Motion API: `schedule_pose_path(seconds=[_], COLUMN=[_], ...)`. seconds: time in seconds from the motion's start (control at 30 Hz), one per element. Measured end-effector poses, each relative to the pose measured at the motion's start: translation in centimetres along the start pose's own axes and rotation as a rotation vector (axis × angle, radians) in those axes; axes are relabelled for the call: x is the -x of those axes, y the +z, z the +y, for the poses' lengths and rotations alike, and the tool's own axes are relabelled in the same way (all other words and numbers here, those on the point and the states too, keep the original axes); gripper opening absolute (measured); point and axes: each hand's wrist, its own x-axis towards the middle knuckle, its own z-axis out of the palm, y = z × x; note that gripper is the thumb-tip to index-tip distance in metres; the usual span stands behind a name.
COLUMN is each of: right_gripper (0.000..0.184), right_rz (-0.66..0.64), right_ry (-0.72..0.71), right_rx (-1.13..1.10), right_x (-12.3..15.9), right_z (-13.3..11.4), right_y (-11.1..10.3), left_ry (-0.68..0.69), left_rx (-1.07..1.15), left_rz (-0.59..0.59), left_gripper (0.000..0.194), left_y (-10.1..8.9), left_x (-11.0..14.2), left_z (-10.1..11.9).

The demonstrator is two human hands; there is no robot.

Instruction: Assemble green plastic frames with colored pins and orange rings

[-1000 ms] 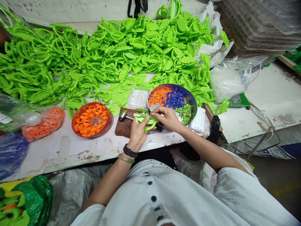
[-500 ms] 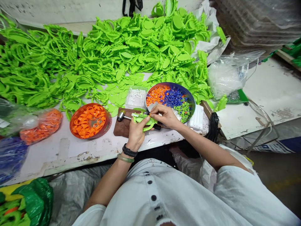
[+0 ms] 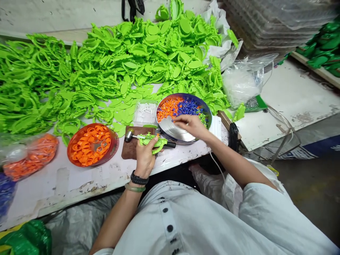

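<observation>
My left hand (image 3: 145,155) is closed round a bright green plastic part (image 3: 158,144) with an oval ring shape. A small orange piece (image 3: 157,135) shows at its upper edge. Beneath lies a hammer (image 3: 129,135) with a metal head and black handle, across a brown block (image 3: 129,151). Over a round tin (image 3: 209,124) reaches my right hand (image 3: 191,126), its fingers bent together at the small orange pieces (image 3: 168,108). Whatever is between those fingertips is hidden. Blue pieces (image 3: 189,106) and green ones share the tin, beside a bare silver area (image 3: 176,132).
A large heap of green parts (image 3: 148,46) covers the back. Orange rings fill a red tin (image 3: 113,147) at left, near a bag of orange pieces (image 3: 34,156). White pegs lie in a clear box (image 3: 145,112). A clear bag (image 3: 241,86) stands right.
My right hand has left the green part and moved over the tin's small pieces. My left hand still holds the green part, now carrying a visible orange piece. The view has swung right.
</observation>
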Motion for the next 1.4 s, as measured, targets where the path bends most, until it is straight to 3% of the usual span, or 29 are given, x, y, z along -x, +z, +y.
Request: schedule_pose_path(seconds=[0.07, 0.13, 0.23, 0.47, 0.6, 0.7, 0.77, 0.93, 1.17, 1.27, 1.4], right_gripper=[0.02, 0.017, 0.016, 0.017, 0.014, 0.015, 0.018, 0.027, 0.03, 0.022, 0.02], right_rz=[-0.006, -0.126, -0.218, -0.041, -0.26, -0.458, -0.5, -0.253, -0.428, -0.319, 0.028], right_ry=[0.158, 0.267, 0.329, 0.197, 0.173, 0.112, 0.061, 0.055, -0.138, -0.076, 0.117], right_rx=[0.317, 0.575, 0.726, 0.358, 0.478, 0.344, 0.264, 0.593, 0.825, 0.643, 0.048], right_x=[-0.4, -0.8, -0.8, -0.9, -0.7, -0.6, -1.1, -4.3, -6.7, -6.5, -5.0], right_z=[1.6, 2.9, 3.7, 2.8, 2.3, 1.8, 1.7, 2.0, 2.2, 2.9, 2.9], right_y=[-1.6, -2.3, -1.8, -1.8, -1.6, -0.7, -0.2, 0.0, 0.4, 0.1, 0.6], left_ry=[0.017, 0.024, 0.012, -0.1, -0.121, -0.141, -0.145, -0.149, -0.165, -0.166, -0.159], left_rx=[0.008, 0.017, 0.027, 0.082, 0.094, 0.096, 0.093, 0.081, 0.085, 0.098, 0.138], left_rz=[0.012, 0.007, -0.035, -0.089, -0.065, -0.048, -0.045, -0.042, -0.057, -0.054, -0.078], left_gripper=[0.056, 0.054, 0.052, 0.045, 0.04, 0.039, 0.039, 0.039, 0.04, 0.039, 0.035], left_y=[0.1, 0.3, 0.6, 0.0, -0.4, -0.5, -0.5, -0.4, 0.0, -0.1, -0.1], left_x=[-0.1, -0.1, 0.0, -0.1, -0.3, -0.3, -0.3, -0.3, -0.2, -0.2, -0.3], left_z=[0.1, 0.0, -0.2, -0.7, -0.7, -0.6, -0.6, -0.8, -0.3, -0.1, -0.2])
